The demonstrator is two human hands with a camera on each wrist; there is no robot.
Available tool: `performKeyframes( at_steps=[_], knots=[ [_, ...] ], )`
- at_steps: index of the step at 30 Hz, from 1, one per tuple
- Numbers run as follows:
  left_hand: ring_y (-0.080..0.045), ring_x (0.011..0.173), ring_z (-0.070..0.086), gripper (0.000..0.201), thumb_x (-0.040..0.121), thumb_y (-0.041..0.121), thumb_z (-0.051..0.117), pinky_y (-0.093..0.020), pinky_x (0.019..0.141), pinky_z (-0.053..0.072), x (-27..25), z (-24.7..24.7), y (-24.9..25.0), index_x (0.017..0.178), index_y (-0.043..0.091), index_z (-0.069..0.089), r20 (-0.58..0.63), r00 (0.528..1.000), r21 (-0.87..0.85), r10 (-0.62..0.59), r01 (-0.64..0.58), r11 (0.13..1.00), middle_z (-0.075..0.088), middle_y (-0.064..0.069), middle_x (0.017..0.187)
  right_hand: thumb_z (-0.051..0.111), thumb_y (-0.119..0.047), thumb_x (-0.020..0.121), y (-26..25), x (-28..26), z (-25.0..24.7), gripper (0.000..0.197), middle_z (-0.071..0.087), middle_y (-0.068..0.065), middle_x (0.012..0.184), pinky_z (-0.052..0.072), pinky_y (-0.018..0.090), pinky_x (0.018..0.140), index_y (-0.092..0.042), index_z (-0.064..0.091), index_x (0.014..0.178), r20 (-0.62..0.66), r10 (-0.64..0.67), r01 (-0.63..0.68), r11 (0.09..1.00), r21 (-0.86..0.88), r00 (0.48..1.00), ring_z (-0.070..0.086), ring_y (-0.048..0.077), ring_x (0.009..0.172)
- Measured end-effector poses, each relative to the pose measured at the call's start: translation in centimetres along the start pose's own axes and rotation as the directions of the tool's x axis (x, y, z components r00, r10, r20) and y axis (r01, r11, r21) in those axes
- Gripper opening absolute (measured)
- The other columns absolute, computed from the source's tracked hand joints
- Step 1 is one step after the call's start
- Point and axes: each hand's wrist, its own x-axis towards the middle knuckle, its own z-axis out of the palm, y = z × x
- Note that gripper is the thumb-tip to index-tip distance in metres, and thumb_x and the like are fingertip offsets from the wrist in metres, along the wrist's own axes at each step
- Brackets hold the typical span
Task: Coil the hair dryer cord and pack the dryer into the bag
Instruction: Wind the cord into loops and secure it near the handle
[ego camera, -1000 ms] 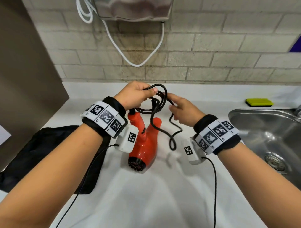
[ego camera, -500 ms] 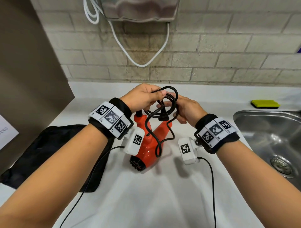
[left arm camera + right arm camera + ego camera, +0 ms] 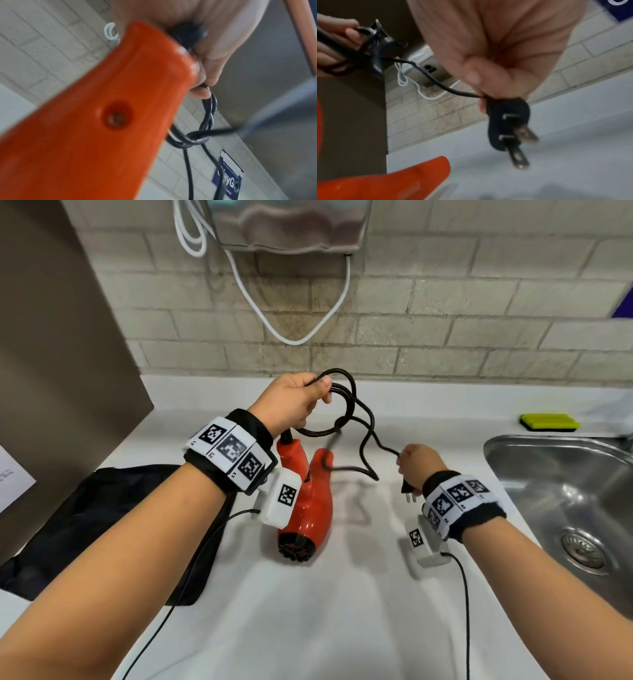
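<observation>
The orange hair dryer [image 3: 308,501] hangs nozzle-down just over the white counter, its handle [image 3: 106,108] filling the left wrist view. My left hand [image 3: 294,402] grips several loops of the black cord [image 3: 346,405] above the dryer's handle. The loose cord end runs right to my right hand [image 3: 416,463], which pinches the black plug [image 3: 506,121] with its two prongs pointing down. A black bag [image 3: 102,529] lies flat on the counter at the left, partly under my left forearm.
A steel sink [image 3: 565,491] is sunk into the counter at the right, with a yellow-green sponge [image 3: 548,422] behind it. A white cable [image 3: 291,333] hangs from a metal wall unit [image 3: 291,224] on the brick wall. A brown panel [image 3: 51,354] stands at the left.
My right hand has left the coil and pulled right and down with the plug end, drawing the cord tail out. The left hand still holds the loops above the dryer.
</observation>
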Motion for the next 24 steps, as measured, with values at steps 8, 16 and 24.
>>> performKeyframes(
  at_steps=[8, 16, 24],
  knots=[
    [-0.001, 0.031, 0.017, 0.035, 0.099, 0.023, 0.036, -0.012, 0.035, 0.017, 0.0, -0.5, -0.2, 0.068, 0.012, 0.047, -0.078, 0.996, -0.187, -0.04, 0.025, 0.982, 0.024, 0.015, 0.035, 0.043, -0.014, 0.092, 0.8, -1.1, 2.2, 0.033, 0.057, 0.01, 0.122, 0.05, 0.033, 0.089, -0.012, 0.054, 0.123, 0.076, 0.015, -0.009, 0.997, -0.082, 0.997, 0.056, 0.024, 0.107],
    [-0.003, 0.037, 0.026, 0.034, 0.099, 0.025, 0.038, -0.015, 0.038, 0.029, 0.0, 0.6, 0.4, 0.07, 0.012, 0.051, 0.009, 0.998, -0.27, -0.065, 0.065, 0.961, 0.031, 0.013, 0.041, 0.039, -0.007, 0.093, -5.8, -3.9, 2.4, 0.047, 0.049, -0.012, 0.121, 0.037, 0.018, 0.038, -0.046, 0.043, 0.119, 0.141, -0.622, 0.504, 0.73, 0.462, 0.77, 0.055, 0.016, 0.064],
    [-0.002, 0.032, 0.02, 0.034, 0.099, 0.028, 0.035, -0.015, 0.034, 0.024, -0.4, -0.2, 1.2, 0.072, 0.012, 0.049, 0.089, 0.985, -0.222, -0.149, 0.166, 0.961, 0.025, 0.013, 0.04, 0.042, -0.008, 0.092, -5.6, -2.3, 3.1, 0.022, 0.04, 0.0, 0.061, 0.022, 0.017, 0.042, -0.024, 0.047, 0.078, -0.004, -0.371, 0.299, 0.741, 0.601, 0.928, 0.032, 0.011, 0.047]
  ],
)
